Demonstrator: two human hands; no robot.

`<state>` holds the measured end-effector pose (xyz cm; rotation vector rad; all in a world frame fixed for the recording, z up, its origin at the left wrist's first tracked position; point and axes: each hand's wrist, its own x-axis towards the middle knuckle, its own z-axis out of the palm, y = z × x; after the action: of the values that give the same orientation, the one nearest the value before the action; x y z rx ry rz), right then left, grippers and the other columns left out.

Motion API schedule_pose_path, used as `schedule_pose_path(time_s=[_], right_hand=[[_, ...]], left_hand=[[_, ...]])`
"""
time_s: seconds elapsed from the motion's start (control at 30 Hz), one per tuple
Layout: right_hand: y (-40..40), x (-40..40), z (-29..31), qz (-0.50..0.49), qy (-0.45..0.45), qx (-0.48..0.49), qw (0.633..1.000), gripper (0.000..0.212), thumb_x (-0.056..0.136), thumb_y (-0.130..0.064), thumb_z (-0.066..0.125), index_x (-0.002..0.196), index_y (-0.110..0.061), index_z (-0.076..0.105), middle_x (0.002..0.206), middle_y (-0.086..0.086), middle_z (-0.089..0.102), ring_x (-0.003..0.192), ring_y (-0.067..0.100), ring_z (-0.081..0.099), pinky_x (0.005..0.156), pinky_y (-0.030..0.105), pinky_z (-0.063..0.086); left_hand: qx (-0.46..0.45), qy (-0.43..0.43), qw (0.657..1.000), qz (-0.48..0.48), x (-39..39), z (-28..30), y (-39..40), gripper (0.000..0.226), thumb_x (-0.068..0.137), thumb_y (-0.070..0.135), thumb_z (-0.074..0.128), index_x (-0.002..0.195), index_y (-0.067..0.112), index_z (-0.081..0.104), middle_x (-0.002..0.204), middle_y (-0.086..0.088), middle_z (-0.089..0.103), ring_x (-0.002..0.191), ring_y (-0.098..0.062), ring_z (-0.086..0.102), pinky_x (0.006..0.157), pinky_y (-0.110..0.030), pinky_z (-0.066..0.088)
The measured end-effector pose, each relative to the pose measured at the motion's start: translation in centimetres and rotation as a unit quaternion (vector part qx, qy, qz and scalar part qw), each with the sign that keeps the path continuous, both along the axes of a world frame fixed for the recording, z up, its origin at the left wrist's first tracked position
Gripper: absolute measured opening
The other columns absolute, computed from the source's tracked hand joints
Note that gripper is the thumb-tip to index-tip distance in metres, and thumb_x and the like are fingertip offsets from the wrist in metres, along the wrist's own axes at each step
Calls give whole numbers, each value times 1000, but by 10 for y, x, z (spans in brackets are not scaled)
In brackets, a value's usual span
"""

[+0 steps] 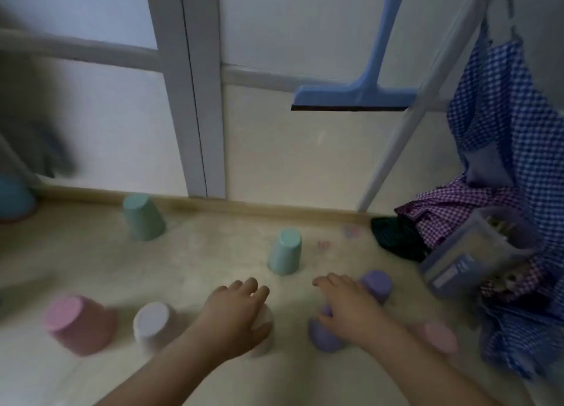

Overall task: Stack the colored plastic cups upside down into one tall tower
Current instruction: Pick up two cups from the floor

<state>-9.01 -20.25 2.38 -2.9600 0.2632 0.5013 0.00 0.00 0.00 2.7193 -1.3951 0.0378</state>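
Note:
Several plastic cups stand upside down on the floor. A green cup is near the wall, a teal one in the middle. At front left stand a pink cup and a white cup. My left hand lies over a pale pink cup, fingers spread across its top. My right hand rests on a purple cup. A second purple cup stands just behind that hand, and another pink cup sits right of my forearm. The picture is blurred.
A blue squeegee hangs against the white door. Checked blue and purple cloths and a clear plastic box crowd the right side. A blue bowl sits at the far left by the baseboard.

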Motion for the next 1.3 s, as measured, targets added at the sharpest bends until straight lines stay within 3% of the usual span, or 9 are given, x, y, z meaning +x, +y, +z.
schedule_pose_path(time_s=[0.13, 0.2, 0.3, 0.37, 0.53, 0.67, 0.83, 1.07, 1.3], right_hand=[[-6, -12, -16, -23, 21, -6, 1000, 54, 86, -35, 54, 134, -18, 38, 131, 7, 47, 119, 29, 46, 94, 40, 42], [-8, -18, -26, -36, 23, 10, 999, 55, 85, -34, 55, 134, -18, 39, 132, 6, 46, 118, 28, 46, 95, 41, 44], [-12, -21, -35, -43, 5, 30, 999, 58, 82, -35, 59, 134, -19, 37, 132, 5, 44, 114, 29, 47, 95, 42, 44], [-13, -22, -37, -40, 13, 35, 999, 60, 82, -35, 61, 134, -18, 36, 131, 6, 43, 112, 31, 47, 93, 42, 45], [-15, -15, -20, -39, -16, 53, 998, 55, 83, -32, 59, 131, -17, 37, 131, 6, 43, 113, 30, 47, 91, 42, 46], [-24, 10, 27, -33, -107, 73, 991, 58, 83, -33, 61, 133, -18, 36, 133, 5, 41, 116, 28, 44, 93, 38, 41], [-26, 63, 73, -5, -184, 81, 980, 61, 79, -30, 69, 128, -10, 39, 128, 10, 46, 115, 30, 47, 96, 38, 41], [-15, 123, 51, 50, -121, 41, 991, 50, 71, -21, 66, 115, -9, 46, 117, 13, 48, 103, 35, 51, 84, 43, 48], [-11, 135, 2, 57, -50, 34, 997, 49, 76, -22, 61, 119, -9, 41, 124, 13, 43, 113, 34, 43, 84, 43, 49]], left_hand=[[37, 19, 998, -35, -2, -18, -6, 38, 54, 57, 50, 76, 28, 56, 63, 7, 59, 48, -15, 59, 34, -25, 36], [59, 38, 997, -40, -2, -24, -6, 44, 49, 56, 63, 82, 27, 56, 65, 7, 59, 49, -15, 59, 34, -26, 41], [71, 111, 991, -8, -4, -25, -7, 61, 67, 49, 62, 119, 22, 44, 100, -1, 60, 82, -24, 64, 59, -33, 50], [90, 134, 987, 9, -3, -26, -10, 62, 78, 44, 53, 131, 21, 31, 118, -5, 50, 101, -29, 57, 73, -36, 47], [85, 118, 989, 15, 2, -15, -15, 57, 77, 42, 56, 125, 17, 39, 112, -8, 54, 94, -31, 60, 66, -36, 46], [89, 80, 993, -8, 28, 9, -12, 58, 60, 45, 67, 108, 18, 51, 86, -7, 64, 64, -28, 65, 44, -33, 51], [23, 48, 997, 55, 55, 51, -11, 60, 74, 46, 58, 123, 20, 35, 111, -5, 54, 96, -28, 59, 69, -34, 48], [37, 70, 995, 67, 80, 75, 5, 60, 73, 43, 63, 125, 27, 36, 116, -1, 50, 102, -24, 54, 79, -37, 49], [22, 51, 997, 57, 101, 76, 4, 61, 76, 47, 60, 127, 29, 31, 118, 2, 50, 101, -21, 54, 79, -36, 50]])
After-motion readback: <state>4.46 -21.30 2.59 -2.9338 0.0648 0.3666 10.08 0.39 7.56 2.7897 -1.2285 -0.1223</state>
